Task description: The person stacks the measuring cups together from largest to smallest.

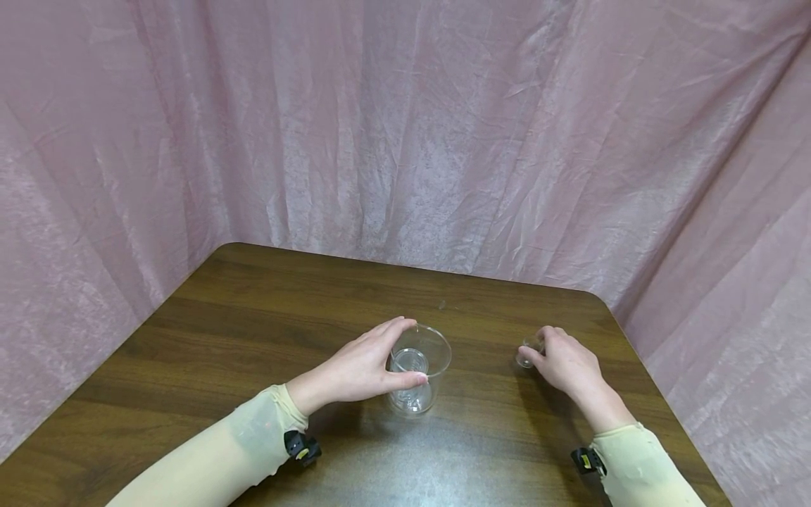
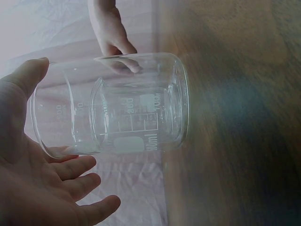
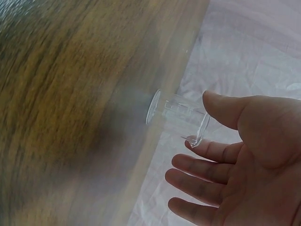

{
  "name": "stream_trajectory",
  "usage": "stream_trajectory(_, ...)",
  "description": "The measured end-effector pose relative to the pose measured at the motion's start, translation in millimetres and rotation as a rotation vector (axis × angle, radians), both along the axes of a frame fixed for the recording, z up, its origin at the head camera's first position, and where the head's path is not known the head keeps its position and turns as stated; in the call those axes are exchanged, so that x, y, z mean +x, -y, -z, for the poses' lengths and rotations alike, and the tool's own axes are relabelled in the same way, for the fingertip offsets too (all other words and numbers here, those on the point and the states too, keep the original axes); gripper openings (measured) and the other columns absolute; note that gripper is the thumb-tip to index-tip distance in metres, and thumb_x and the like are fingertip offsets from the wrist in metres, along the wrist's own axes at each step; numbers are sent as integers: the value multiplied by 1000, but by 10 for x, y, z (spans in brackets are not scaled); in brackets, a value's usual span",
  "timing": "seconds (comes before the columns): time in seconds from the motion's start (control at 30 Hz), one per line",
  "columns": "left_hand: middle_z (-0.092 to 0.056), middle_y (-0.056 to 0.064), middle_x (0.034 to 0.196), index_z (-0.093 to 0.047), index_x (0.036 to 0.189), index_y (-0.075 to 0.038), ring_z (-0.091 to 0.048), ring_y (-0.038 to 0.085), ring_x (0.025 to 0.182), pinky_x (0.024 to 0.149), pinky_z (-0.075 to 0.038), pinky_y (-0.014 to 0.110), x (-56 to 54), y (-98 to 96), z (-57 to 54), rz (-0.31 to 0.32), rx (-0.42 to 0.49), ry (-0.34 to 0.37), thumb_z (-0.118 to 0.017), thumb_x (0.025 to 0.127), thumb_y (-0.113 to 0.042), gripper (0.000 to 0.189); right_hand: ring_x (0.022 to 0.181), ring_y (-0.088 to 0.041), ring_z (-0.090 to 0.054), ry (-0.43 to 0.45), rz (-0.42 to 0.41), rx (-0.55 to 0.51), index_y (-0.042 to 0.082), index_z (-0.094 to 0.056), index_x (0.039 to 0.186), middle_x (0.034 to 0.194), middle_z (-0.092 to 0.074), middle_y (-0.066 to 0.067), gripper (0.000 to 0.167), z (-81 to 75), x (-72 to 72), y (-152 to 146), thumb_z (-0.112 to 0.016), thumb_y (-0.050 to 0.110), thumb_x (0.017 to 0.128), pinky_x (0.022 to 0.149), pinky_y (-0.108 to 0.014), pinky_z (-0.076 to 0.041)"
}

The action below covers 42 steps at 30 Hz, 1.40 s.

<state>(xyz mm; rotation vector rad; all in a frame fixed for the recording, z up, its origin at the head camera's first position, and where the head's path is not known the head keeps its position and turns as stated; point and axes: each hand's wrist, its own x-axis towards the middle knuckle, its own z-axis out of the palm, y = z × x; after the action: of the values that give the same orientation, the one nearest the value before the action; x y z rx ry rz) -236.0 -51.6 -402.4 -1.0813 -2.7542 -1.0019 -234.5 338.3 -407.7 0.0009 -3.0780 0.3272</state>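
A large clear glass beaker stands upright near the middle of the table, with a smaller beaker nested inside it. My left hand holds the large beaker by its rim, thumb on one side and index finger on the other; the remaining fingers spread away from the glass. White graduation marks show in the left wrist view. To the right, my right hand pinches a small clear beaker at its rim between thumb and index finger. Whether that beaker's base touches the table, I cannot tell.
The brown wood-grain table has rounded far corners. Pink curtains hang behind it and along both sides. A tiny clear spot shows on the tabletop beyond the large beaker; its kind is unclear.
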Motion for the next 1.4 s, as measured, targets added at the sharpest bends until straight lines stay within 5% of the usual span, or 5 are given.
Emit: stream_trajectory(1.4,-49,12,168,-46,164,-8,-45,32,156,124,-41,57,4,10,8,-2,-7,15,-78,94,-67,98,96,-33,-70,-21,2,-13,3,-69,112,102,-69,-10,45,20,34,-12,-75,47,103,81,-60,-57)
